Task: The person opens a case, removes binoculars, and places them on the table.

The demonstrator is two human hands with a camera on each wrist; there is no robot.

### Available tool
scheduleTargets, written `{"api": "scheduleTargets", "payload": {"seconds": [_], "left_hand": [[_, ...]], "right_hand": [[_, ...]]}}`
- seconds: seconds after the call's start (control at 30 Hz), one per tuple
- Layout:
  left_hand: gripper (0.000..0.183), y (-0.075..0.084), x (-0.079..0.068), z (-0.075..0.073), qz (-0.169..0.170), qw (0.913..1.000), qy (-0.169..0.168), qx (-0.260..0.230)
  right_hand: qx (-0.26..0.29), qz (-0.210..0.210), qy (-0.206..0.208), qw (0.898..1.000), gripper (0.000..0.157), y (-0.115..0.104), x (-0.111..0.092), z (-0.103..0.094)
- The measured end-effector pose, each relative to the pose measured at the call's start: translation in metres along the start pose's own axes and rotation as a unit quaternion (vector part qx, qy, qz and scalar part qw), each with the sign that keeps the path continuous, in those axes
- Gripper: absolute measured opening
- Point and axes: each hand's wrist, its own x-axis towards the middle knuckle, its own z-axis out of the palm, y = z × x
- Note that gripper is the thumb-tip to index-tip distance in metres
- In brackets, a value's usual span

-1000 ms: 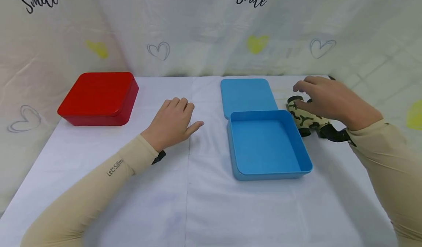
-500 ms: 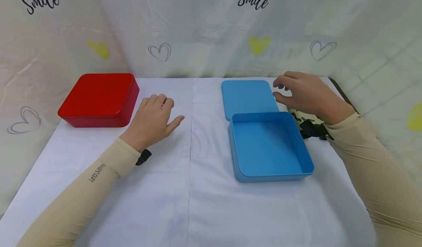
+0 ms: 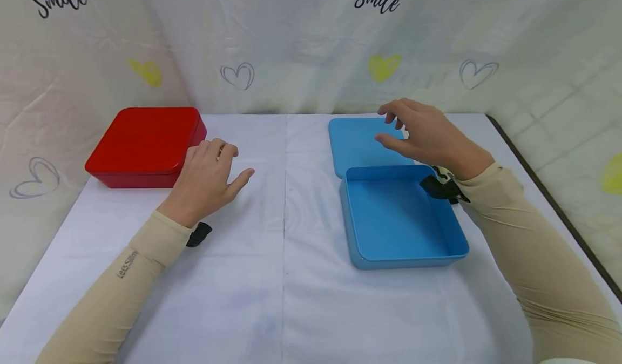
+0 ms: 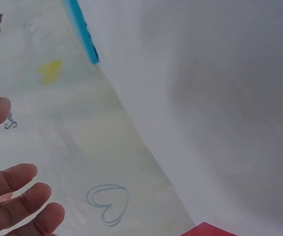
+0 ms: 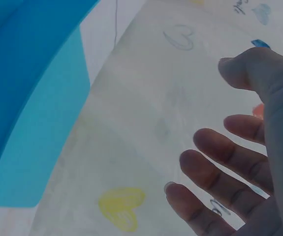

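I've brought the right hand [image 3: 427, 137], empty and loosely bent, from the binoculars [image 3: 443, 174] right of the blue box [image 3: 410, 263] toward the lid [image 3: 357, 145] behind it, my empty left hand [image 3: 201, 180] nearing the red box [image 3: 146, 140] well left, so I judge the lid within reach.

Can't make out much of the camo-patterned thing [image 3: 441, 172] in the head view, tbh: the right sleeve [image 3: 525, 256] and black strap [image 3: 439, 187] cover all but a sliver. The right hand [image 3: 427, 134] blocks part of the blue lid [image 3: 362, 145], and the blue box [image 3: 410, 263] hides most of its front edge. The left hand [image 3: 201, 177] covers 1 corner of the red box [image 3: 146, 137]. Lettering on the left sleeve [image 3: 104, 294] is too small to read. Both wrist views chop off their hands at the side.
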Motion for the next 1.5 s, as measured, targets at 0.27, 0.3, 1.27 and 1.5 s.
{"api": "scheduleTargets", "payload": {"seconds": [0.27,0.3,1.27,1.5], "left_hand": [[0.047,-0.019,0.0,-0.008,-0.008,0.9997,0.016,-0.019],[0.047,-0.021,0.0,-0.008,-0.008,0.9995,0.018,-0.024],[0.061,-0.091,-0.011,-0.03,-0.198,0.9708,-0.074,-0.113],[0.066,-0.105,-0.017,-0.035,-0.23,0.9624,-0.078,-0.121]], "right_hand": [[0.033,-0.014,0.013,0.999,0.055,-0.011,0.018,0.009],[0.038,-0.014,0.012,0.999,0.056,-0.012,0.02,0.011],[0.197,0.001,-0.012,0.98,0.067,-0.069,0.074,0.041],[0.215,0.009,-0.03,0.976,0.066,-0.082,0.088,0.044]]}}
